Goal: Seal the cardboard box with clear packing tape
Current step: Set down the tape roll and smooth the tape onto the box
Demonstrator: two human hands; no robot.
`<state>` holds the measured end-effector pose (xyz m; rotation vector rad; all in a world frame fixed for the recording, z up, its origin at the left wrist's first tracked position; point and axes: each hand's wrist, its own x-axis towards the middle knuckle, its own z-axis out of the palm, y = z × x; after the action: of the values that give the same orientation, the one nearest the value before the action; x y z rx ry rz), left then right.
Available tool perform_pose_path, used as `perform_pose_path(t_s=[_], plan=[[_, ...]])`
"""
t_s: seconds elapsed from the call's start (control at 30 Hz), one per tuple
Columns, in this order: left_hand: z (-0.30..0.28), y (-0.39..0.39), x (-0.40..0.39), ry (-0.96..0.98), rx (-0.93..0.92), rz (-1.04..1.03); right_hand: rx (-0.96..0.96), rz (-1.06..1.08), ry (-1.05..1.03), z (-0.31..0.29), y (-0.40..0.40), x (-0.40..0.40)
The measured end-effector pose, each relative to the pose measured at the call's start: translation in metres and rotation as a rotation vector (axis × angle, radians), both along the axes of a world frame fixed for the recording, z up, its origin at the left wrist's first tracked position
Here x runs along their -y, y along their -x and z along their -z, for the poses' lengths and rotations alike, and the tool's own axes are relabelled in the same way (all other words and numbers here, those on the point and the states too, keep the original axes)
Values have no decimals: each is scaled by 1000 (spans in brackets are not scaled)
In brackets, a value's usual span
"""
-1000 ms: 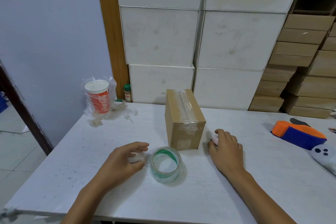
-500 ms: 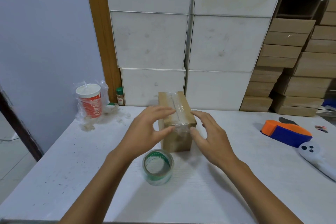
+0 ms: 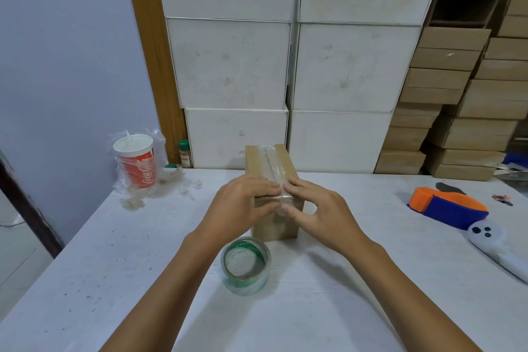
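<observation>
Cardboard box (image 3: 271,168), long axis pointing away, both hands (image 3: 243,203) flat-fingered on its taped near edge.

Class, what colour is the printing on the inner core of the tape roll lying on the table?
Green on white, on the tape roll; head view.
</observation>
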<state>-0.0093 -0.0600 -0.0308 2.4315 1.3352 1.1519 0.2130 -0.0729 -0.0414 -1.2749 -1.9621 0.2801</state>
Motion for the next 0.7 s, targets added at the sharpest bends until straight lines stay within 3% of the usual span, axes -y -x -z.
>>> perform_pose_path(t_s=[0.7], plan=[[12, 13, -15, 36, 95, 96, -120, -40, -27, 8, -4, -10]])
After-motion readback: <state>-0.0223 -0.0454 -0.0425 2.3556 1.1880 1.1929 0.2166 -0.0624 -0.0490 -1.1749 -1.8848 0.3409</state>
